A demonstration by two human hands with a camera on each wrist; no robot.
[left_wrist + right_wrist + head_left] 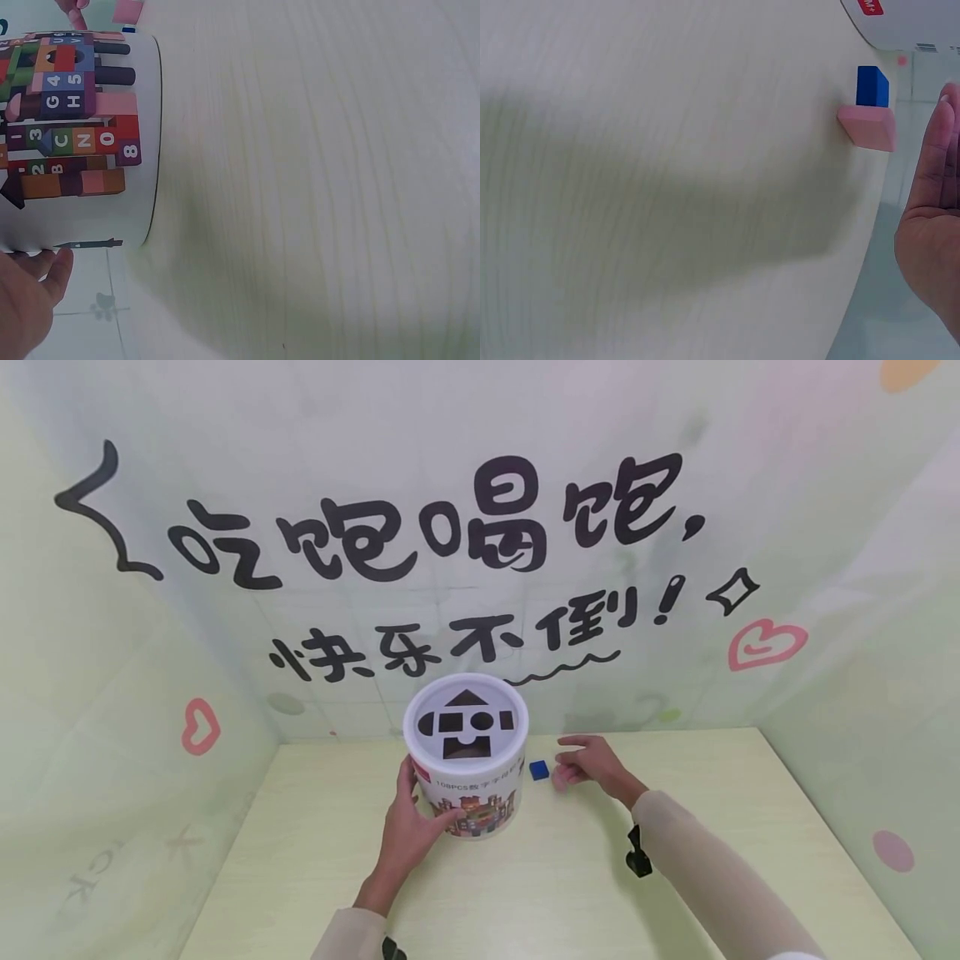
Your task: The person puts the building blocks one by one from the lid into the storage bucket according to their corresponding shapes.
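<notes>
Nearest me, my left hand (411, 833) curls its fingers and thumb round the near-left wall of the white cylindrical cardboard bucket (467, 760), whose lid has black shape-sorting holes; it stands upright near the middle of the pale wooden table (555, 893). I judge a firm, steady grip here matters, so the bucket won't slide. Further right, my right hand (592, 764) hovers with fingers relaxed and straight, gripping nothing, just over a small pink block (868, 126). Just left of it, beside the bucket's base, lies a small blue cube (538, 769). I'd pinch one block cleanly by its sides.
</notes>
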